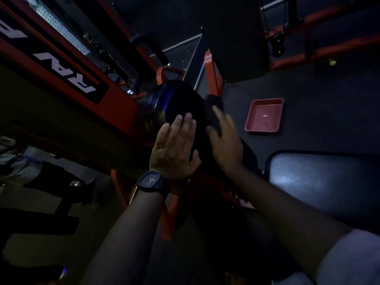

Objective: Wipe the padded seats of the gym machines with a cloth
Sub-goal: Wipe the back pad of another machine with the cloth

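Observation:
A round black padded roller [176,101] sticks out from the orange machine frame [115,101] at the centre of the dim head view. My left hand [174,147], with a dark watch on its wrist, lies flat on the pad with straight fingers. My right hand [224,140] holds a dark cloth [213,112] against the pad's right side, thumb and fingers around it. A black padded seat [320,177] shines at the right.
A red tray [265,116] lies on the dark floor to the right of the pad. Another black pad [236,38] and orange bars [320,33] stand at the back. A weight stack [61,27] is at the upper left. A person [18,161] is at the left edge.

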Tool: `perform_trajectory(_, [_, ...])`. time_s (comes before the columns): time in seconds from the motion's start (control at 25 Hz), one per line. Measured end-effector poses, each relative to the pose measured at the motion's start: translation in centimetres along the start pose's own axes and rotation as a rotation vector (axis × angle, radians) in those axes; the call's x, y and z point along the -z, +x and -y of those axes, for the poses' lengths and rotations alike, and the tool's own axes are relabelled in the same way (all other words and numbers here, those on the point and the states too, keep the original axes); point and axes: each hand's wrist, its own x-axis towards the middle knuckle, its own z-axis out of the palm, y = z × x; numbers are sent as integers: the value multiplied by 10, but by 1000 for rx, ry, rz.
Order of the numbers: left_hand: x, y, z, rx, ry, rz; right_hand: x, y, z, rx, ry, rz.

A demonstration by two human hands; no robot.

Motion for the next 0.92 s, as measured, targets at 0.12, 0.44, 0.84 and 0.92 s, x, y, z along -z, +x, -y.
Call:
perform_trajectory(0.12, [2, -1, -2, 4, 0, -10, 5, 22, -6, -297, 29, 0])
perform_trajectory(0.44, [0, -3, -3, -3, 20, -8, 5, 34, 1, -199, 33, 51])
perform_trajectory(0.84, [-1, -1, -1, -8, 26, -4, 4, 15, -18, 61, 53, 56])
perform_trajectory(0.92, [-1, -1, -2, -4, 23, -12, 5, 26, -28, -18, 70, 0])
